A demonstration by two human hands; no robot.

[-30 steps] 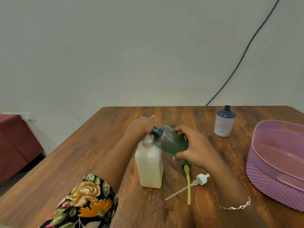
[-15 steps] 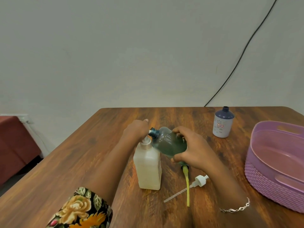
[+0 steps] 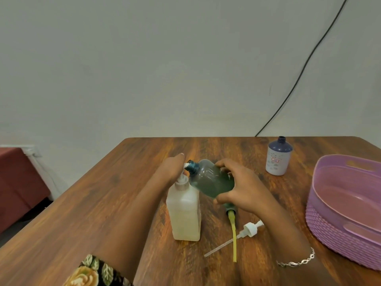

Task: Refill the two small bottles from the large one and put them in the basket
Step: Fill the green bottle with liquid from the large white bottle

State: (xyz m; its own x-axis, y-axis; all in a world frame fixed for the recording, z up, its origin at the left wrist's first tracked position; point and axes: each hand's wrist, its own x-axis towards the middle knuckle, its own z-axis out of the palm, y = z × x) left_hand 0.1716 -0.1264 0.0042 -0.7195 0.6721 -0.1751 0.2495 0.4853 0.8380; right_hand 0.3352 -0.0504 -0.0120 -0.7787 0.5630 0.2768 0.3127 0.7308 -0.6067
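Observation:
The large white bottle [image 3: 184, 211] stands at the middle of the table. My left hand [image 3: 172, 169] rests on top of its pump head, and the white nozzle pokes out beside it. My right hand [image 3: 239, 187] grips a small green-tinted bottle [image 3: 212, 180], tilted with its open blue neck against that nozzle and greenish liquid inside. The second small bottle [image 3: 278, 156], white with a dark blue shoulder and no cap, stands at the back right. The purple basket [image 3: 321, 226] sits at the right edge with nothing in it.
A loose white pump with a clear tube [image 3: 248, 230] and a green cap with a yellow tube [image 3: 233, 234] lie on the wooden table [image 3: 103, 213] in front of the bottles. A black cable [image 3: 305, 65] runs down the wall. A red-covered surface [image 3: 18, 182] stands at the left.
Both hands and the tilted small bottle stay at the large bottle's pump. Only the view has shifted slightly.

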